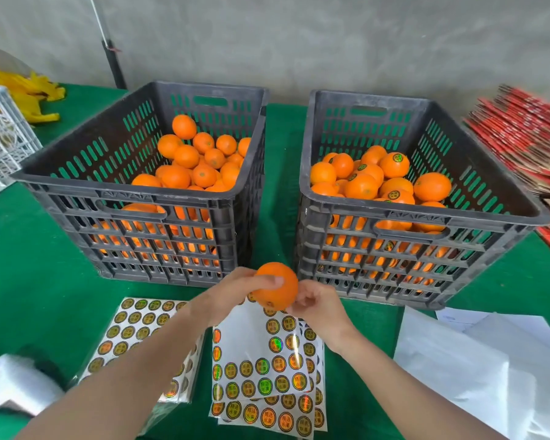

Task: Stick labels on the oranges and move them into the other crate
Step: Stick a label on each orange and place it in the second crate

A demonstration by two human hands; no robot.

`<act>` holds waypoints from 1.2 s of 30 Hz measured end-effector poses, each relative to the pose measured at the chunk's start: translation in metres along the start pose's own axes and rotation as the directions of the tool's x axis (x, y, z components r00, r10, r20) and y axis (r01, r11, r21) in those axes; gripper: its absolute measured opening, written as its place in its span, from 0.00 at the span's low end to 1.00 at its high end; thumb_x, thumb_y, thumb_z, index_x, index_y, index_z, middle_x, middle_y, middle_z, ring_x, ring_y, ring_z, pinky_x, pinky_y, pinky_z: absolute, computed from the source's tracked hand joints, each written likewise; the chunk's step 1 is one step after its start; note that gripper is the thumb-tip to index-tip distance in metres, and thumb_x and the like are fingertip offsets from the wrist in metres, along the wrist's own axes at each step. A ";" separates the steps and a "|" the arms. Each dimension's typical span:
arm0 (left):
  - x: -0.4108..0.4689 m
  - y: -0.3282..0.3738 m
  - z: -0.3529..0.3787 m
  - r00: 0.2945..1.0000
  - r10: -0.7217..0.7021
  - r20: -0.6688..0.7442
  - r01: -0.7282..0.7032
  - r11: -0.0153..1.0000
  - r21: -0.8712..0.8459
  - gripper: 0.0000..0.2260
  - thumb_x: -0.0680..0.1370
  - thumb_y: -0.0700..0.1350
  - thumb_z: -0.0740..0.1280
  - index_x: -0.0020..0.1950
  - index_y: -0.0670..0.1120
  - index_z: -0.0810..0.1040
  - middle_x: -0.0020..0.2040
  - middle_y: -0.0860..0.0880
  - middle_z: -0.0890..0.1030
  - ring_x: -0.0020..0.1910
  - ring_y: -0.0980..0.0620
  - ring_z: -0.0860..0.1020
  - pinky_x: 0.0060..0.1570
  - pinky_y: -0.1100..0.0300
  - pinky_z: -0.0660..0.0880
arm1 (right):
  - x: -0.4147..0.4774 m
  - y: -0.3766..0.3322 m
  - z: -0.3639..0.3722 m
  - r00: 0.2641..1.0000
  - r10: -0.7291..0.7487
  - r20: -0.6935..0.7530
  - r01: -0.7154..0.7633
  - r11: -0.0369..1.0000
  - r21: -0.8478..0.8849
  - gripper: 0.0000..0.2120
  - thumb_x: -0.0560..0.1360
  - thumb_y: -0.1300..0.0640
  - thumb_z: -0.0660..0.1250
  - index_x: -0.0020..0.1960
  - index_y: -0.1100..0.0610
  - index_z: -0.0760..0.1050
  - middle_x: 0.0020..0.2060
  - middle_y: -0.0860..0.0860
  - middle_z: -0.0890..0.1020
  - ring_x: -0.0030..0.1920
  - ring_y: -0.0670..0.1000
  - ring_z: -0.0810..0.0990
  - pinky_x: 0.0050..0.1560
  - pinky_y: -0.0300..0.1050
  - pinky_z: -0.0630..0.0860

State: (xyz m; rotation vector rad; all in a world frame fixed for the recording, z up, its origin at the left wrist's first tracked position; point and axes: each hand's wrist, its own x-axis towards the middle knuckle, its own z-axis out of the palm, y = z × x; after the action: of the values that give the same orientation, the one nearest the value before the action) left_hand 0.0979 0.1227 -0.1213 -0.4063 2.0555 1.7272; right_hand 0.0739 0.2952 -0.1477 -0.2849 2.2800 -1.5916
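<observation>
My left hand (pixel 227 295) grips an orange (pixel 278 285) in front of the gap between two dark crates. My right hand (pixel 318 308) touches the orange's right side with curled fingers; whether it pinches a label I cannot tell. The left crate (pixel 86 182) holds unlabelled oranges (pixel 200 157). The right crate (pixel 426 222) holds oranges with round labels (pixel 394 166). Sheets of round gold labels (pixel 264 373) lie on the green table under my hands, with another sheet (pixel 134 325) to the left.
White backing sheets (pixel 477 363) lie at the right front. A stack of red flat cartons (pixel 527 138) sits at the far right. A white crate (pixel 0 134) and yellow bags (pixel 32 93) are at the far left. A crumpled wrapper (pixel 16 385) lies front left.
</observation>
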 end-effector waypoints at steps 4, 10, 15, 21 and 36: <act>0.006 0.011 -0.002 0.992 0.068 0.110 -0.067 0.998 -0.014 0.32 0.60 0.64 0.70 0.57 0.45 0.78 0.55 0.45 0.82 0.56 0.48 0.77 0.60 0.52 0.69 | -0.010 -0.001 -0.002 0.996 -0.066 -0.059 0.064 0.997 -0.033 0.17 0.70 0.69 0.71 0.34 0.47 0.79 0.29 0.40 0.78 0.32 0.37 0.74 0.38 0.30 0.71; 0.014 0.002 -0.007 0.981 0.017 0.192 0.042 0.955 -0.295 0.21 0.71 0.60 0.64 0.60 0.52 0.71 0.49 0.48 0.85 0.50 0.48 0.82 0.47 0.56 0.77 | -0.024 0.002 0.005 0.982 -0.111 -0.153 0.106 0.994 -0.041 0.12 0.71 0.66 0.71 0.40 0.49 0.81 0.34 0.45 0.81 0.33 0.41 0.77 0.39 0.34 0.75; 0.012 0.008 -0.010 0.971 -0.030 0.239 0.063 0.989 -0.131 0.27 0.68 0.62 0.66 0.62 0.50 0.71 0.57 0.44 0.81 0.56 0.46 0.79 0.53 0.56 0.75 | -0.035 0.002 0.007 0.987 -0.097 -0.128 0.112 0.986 0.123 0.11 0.73 0.68 0.68 0.39 0.53 0.79 0.37 0.45 0.85 0.39 0.45 0.83 0.43 0.37 0.78; 0.015 -0.005 0.002 0.974 -0.128 0.187 0.086 0.972 0.220 0.25 0.69 0.61 0.69 0.57 0.44 0.76 0.54 0.46 0.81 0.56 0.47 0.78 0.63 0.52 0.70 | -0.041 0.017 0.007 0.986 0.156 -0.065 -0.151 0.986 0.076 0.08 0.74 0.65 0.68 0.39 0.54 0.78 0.34 0.47 0.81 0.33 0.40 0.77 0.40 0.32 0.75; -0.006 -0.006 0.012 0.963 0.088 0.253 0.103 0.751 -0.653 0.39 0.57 0.57 0.81 0.64 0.47 0.73 0.49 0.42 0.81 0.38 0.47 0.80 0.37 0.57 0.78 | -0.036 -0.050 -0.024 0.994 -0.105 -0.019 0.105 0.994 0.025 0.10 0.75 0.62 0.67 0.38 0.49 0.77 0.57 0.41 0.75 0.58 0.40 0.73 0.59 0.39 0.72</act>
State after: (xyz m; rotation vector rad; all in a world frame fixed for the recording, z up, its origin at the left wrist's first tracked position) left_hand 0.1076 0.1335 -0.1251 -0.3523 1.1895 2.3335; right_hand 0.0959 0.3113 -0.0874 -0.3916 2.2905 -1.6802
